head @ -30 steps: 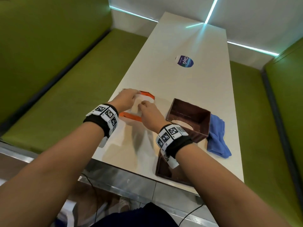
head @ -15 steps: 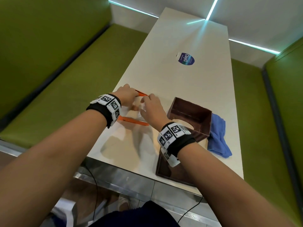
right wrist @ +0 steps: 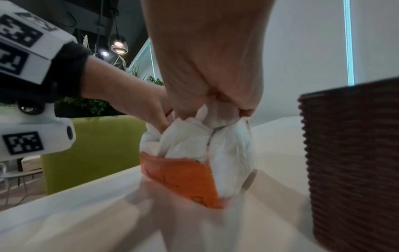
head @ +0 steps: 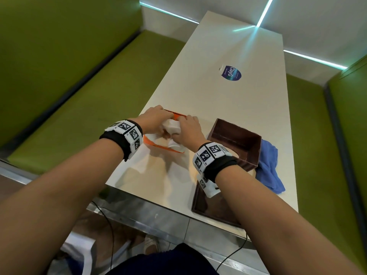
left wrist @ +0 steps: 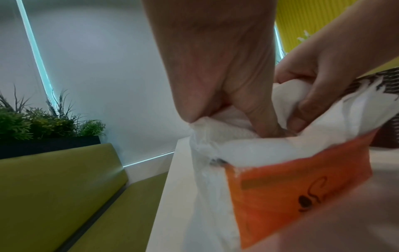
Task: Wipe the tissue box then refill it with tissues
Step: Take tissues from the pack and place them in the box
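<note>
An orange and white tissue pack (head: 158, 144) (left wrist: 280, 196) (right wrist: 183, 177) stands on the white table (head: 208, 96), lifted at its top. My left hand (head: 156, 120) (left wrist: 226, 109) and my right hand (head: 186, 130) (right wrist: 211, 109) both pinch the bunched white top of the pack, fingers curled into it. White tissues (head: 171, 127) (left wrist: 233, 133) bulge between the two hands. The brown tissue box (head: 236, 143) (right wrist: 354, 162) lies upside down just right of my right hand, its inside facing up. Its flat brown base panel (head: 208, 211) lies at the near table edge under my right wrist.
A blue cloth (head: 269, 167) lies crumpled right of the box. A round blue sticker (head: 231, 73) marks the table farther back. Green bench seats (head: 79, 116) run along both sides. A planter with greenery (left wrist: 43, 129) stands behind the left bench.
Both hands have drawn together and upward, gathering the top of the pack. The pack has risen from lying flat to standing bunched, with white tissue now showing between the hands.
</note>
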